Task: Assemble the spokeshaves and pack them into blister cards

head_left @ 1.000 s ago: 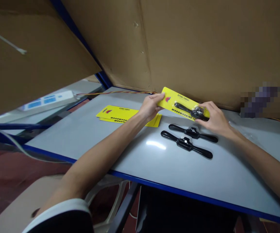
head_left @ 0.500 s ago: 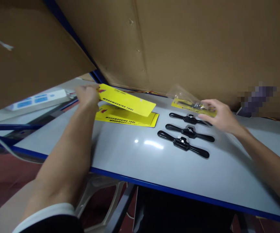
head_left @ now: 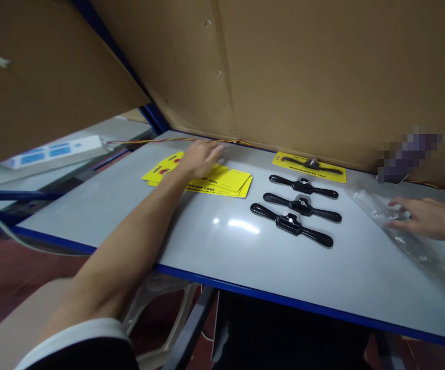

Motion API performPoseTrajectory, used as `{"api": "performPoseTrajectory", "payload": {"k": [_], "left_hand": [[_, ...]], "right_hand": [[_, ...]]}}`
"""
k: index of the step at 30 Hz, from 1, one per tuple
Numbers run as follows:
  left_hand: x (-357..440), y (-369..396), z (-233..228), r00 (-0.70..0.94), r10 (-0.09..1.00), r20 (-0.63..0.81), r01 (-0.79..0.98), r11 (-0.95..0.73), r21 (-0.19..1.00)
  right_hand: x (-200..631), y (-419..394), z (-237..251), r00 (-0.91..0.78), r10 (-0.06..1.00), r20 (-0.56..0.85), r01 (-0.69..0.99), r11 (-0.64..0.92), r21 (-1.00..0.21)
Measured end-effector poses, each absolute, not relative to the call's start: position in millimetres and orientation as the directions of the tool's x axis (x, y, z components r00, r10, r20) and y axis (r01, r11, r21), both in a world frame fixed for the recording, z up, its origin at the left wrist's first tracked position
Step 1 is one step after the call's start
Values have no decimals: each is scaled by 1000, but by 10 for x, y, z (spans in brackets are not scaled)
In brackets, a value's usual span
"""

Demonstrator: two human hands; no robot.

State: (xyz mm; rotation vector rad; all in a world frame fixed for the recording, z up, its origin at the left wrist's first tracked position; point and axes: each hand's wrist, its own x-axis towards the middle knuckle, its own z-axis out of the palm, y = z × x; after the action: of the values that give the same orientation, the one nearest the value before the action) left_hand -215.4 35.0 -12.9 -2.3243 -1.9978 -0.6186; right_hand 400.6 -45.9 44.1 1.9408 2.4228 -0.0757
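Note:
My left hand point(head_left: 201, 158) is over the stacked yellow printed cards point(head_left: 226, 182), with its fingers stretched out and partly blurred. No card is lifted in it. At the right, my right hand point(head_left: 423, 218) has its fingers curled on a long clear plastic cover point(head_left: 413, 246), whose lower end is smeared by motion. Three black spokeshaves point(head_left: 289, 223) lie in a column between my hands. Behind them, another spokeshave point(head_left: 313, 163) rests on its own yellow card point(head_left: 336, 176).
A brown cardboard wall point(head_left: 303, 77) borders the back of the grey table point(head_left: 214, 252). Red and yellow wires point(head_left: 176, 139) run along its foot. A white power strip point(head_left: 58, 151) lies at the left. A pixelated dark object point(head_left: 409, 156) leans at back right.
My right hand has moved right with the clear plastic, baring the carded spokeshave. The yellow card my left hand held up now lies on the stack, and that hand has shifted right over it.

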Motion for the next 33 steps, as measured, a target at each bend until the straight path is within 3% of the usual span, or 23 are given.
{"api": "performPoseTrajectory", "payload": {"k": [2, 4, 10, 14, 17, 23, 26, 28, 30, 33], "left_hand": [[-1886, 366, -150, 212, 920, 330, 934, -290, 208], [-1641, 336, -137, 298, 896, 331, 910, -371, 185], [-1353, 174, -100, 432, 865, 256, 851, -485, 204], [-1416, 146, -120, 430, 868, 247, 841, -485, 239], [-1418, 124, -123, 381, 881, 281, 848, -454, 273], [-1197, 139, -120, 188, 901, 392, 768, -384, 512], [-937, 338, -66, 44, 951, 306, 581, -273, 767], [-732, 522, -6, -14, 997, 76, 269, -70, 961], [-559, 683, 53, 47, 997, -66, 2, 66, 998], [-449, 794, 100, 117, 990, -76, -171, 96, 981]], "right_hand": [[3740, -367, 625, -179, 965, -191, 979, 193, 59], [3400, -219, 794, -194, 970, -145, 974, 208, 87], [2539, 545, 603, -550, 834, -46, 830, 540, -137], [2261, 994, 270, -505, 860, -75, 856, 488, -173], [2224, 1093, 153, -497, 868, -20, 853, 484, -196], [2313, 935, 109, -560, 812, 165, 760, 582, -290], [2298, 858, 52, -569, 784, 248, 679, 618, -397], [2272, 824, -4, -545, 791, 277, 644, 607, -466], [2253, 803, -49, -512, 807, 295, 630, 586, -510], [2254, 795, -41, -488, 827, 278, 632, 555, -541]]}}
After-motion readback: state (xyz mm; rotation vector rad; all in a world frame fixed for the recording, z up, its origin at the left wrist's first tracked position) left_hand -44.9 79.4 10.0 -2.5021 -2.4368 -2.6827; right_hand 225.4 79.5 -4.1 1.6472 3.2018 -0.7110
